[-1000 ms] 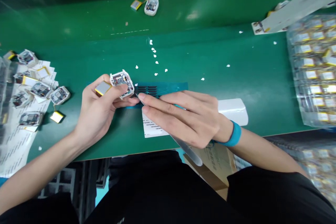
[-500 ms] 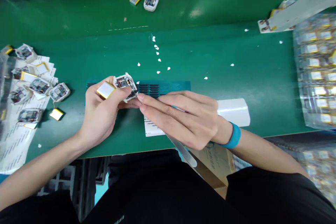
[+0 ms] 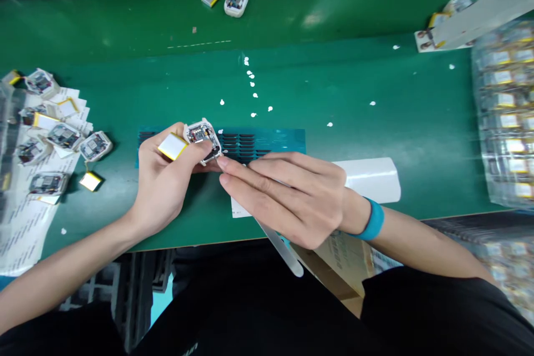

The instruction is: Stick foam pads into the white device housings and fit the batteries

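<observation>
My left hand [image 3: 167, 183] is closed around a small white device housing [image 3: 203, 136] with a circuit board inside, its thumb pressing on the lower part. A silver battery with yellow edges [image 3: 172, 146] rests against the same hand's fingers, beside the housing. My right hand [image 3: 287, 194], with a blue wristband, is closed on metal tweezers [image 3: 286, 253]. Their rounded rear end sticks out below the palm; the tips are hidden by the fingers at the housing's lower right edge.
Several open housings with batteries [image 3: 64, 136] lie at left on printed paper strips [image 3: 25, 245]. Another housing [image 3: 236, 1] sits at the back. White dots [image 3: 252, 84] dot the green bench. A blue slotted sheet [image 3: 287, 142] and white sheet [image 3: 371, 178] lie by my hands; a clear tray [image 3: 496, 194] stands right.
Both hands have shifted slightly, the left one a little to the right with the housing. The tweezers' rear end has moved slightly left and down. Small view shift as well.
</observation>
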Tool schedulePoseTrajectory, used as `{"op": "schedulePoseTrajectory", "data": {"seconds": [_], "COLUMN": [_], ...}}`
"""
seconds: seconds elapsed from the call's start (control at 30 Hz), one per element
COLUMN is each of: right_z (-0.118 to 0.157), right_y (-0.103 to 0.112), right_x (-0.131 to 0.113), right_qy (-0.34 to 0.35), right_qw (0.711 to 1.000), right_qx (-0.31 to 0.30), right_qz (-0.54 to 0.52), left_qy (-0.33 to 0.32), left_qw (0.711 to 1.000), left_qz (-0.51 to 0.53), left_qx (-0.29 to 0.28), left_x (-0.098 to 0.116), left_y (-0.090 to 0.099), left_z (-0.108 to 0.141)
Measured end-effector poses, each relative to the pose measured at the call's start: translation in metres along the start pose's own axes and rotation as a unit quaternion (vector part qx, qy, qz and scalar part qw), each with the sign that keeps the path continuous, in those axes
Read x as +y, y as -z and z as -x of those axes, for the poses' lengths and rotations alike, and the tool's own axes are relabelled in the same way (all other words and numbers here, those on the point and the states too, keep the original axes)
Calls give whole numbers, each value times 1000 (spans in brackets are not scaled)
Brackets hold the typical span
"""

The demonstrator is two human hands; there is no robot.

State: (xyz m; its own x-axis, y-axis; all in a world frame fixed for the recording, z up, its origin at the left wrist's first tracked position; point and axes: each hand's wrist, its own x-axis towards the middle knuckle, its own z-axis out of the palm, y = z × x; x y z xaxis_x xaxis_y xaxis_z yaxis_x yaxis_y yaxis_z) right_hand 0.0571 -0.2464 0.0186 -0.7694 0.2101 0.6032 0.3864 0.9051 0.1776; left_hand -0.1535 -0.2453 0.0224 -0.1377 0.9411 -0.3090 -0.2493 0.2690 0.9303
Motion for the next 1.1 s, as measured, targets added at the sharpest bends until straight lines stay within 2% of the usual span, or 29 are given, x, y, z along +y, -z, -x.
{"op": "schedulePoseTrajectory", "data": {"seconds": [0.33,0.8,0.97,1.1], "right_z": [-3,-3,0,2], "right_y": [-1,1,-4,0], "right_x": [0,1,3,3], "right_qy": [-3,23,1,-51], "right_qw": [1000,1000,999,994], "right_qx": [17,5,17,13], "right_qz": [-16,9,-34,-93], "left_qy": [-5,3,-17,-46], "left_qw": [1000,1000,999,998], "left_qz": [-2,-16,-6,-6], "left_qx": [-8,-5,-28,-40], "left_x": [-1,3,0,-2], "left_y": [0,0,2,6], "left_z": [0,-1,-2,-1]}}
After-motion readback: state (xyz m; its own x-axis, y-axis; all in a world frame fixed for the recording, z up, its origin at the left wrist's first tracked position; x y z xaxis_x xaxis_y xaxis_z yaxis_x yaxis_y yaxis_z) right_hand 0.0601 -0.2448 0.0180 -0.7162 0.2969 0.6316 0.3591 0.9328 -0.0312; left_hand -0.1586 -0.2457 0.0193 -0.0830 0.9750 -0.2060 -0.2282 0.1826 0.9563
